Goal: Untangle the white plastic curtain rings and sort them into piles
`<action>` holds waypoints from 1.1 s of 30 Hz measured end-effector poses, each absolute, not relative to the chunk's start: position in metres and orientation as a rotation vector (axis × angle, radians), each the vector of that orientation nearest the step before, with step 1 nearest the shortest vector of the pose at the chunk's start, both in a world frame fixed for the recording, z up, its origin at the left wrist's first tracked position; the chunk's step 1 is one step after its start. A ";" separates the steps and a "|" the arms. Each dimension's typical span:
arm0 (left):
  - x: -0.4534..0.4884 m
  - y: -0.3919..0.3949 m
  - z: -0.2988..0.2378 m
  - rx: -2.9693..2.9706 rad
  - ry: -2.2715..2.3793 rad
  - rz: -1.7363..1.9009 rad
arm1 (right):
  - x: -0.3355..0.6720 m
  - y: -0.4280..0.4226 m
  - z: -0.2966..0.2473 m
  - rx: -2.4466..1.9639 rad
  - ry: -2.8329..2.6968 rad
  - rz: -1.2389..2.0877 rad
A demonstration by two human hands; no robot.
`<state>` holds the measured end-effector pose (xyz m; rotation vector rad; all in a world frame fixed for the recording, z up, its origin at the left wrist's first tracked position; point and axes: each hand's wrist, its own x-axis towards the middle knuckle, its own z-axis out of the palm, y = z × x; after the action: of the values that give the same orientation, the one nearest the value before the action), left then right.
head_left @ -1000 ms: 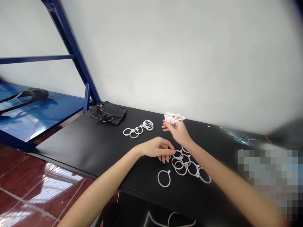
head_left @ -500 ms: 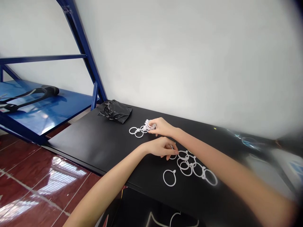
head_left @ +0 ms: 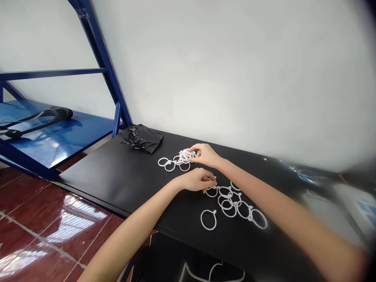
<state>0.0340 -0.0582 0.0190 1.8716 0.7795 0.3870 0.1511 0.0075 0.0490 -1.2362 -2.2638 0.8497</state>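
Observation:
Two groups of thin white plastic rings, each with a small knob, lie on a black tabletop [head_left: 141, 180]. By the farther white ring pile [head_left: 185, 155], my right hand [head_left: 205, 155] has its thumb and forefinger apart at the pile's right side. Closer to me, my left hand [head_left: 202, 180] is closed, fingertips pinching a white ring [head_left: 212, 192] at the left end of the nearer group; the fingers partly hide it. Several overlapping white rings [head_left: 229, 207] spread out to its right, partly under my right forearm. One single white ring [head_left: 208, 220] lies apart toward the front edge.
A crumpled black plastic bag [head_left: 142, 138] lies at the far left of the tabletop. Behind stands a white wall [head_left: 205, 78]. On the left are a blue metal frame [head_left: 101, 51] and a blue shelf [head_left: 58, 129] with a black strap-like item [head_left: 60, 113]. Clear plastic [head_left: 317, 203] lies right.
My right hand's fingers have parted from the rings they gripped, which now sit on the far pile. My left hand has moved slightly up and left, its fingers closing at a ring.

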 end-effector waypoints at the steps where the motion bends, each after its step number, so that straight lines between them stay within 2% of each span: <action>1: 0.034 -0.058 0.020 1.872 0.781 0.402 | 0.154 0.006 0.052 -1.244 -2.256 0.846; 8: 0.023 -0.055 0.030 1.934 0.883 0.502 | 0.213 -0.026 0.075 -1.385 -1.998 0.918; 11: 0.016 -0.053 0.032 2.010 0.878 0.488 | 0.250 -0.053 0.076 -1.531 -2.083 0.959; 14: 0.013 -0.055 0.032 2.144 0.946 0.448 | 0.273 -0.081 0.067 -1.667 -2.155 0.832; 23: 0.024 -0.059 0.020 2.296 0.999 0.414 | 0.262 -0.112 0.019 -1.481 -2.163 0.662; 29: 0.011 -0.045 0.021 2.365 1.062 0.718 | 0.264 -0.115 0.016 -1.440 -1.927 0.578; 33: 0.004 -0.038 0.008 2.525 1.144 0.567 | 0.269 -0.115 0.013 -1.425 -1.885 0.579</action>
<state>0.0044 -0.0376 0.0079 2.5254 1.1444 0.5672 0.2687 -0.1146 0.0133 -1.4247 -1.8853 0.5791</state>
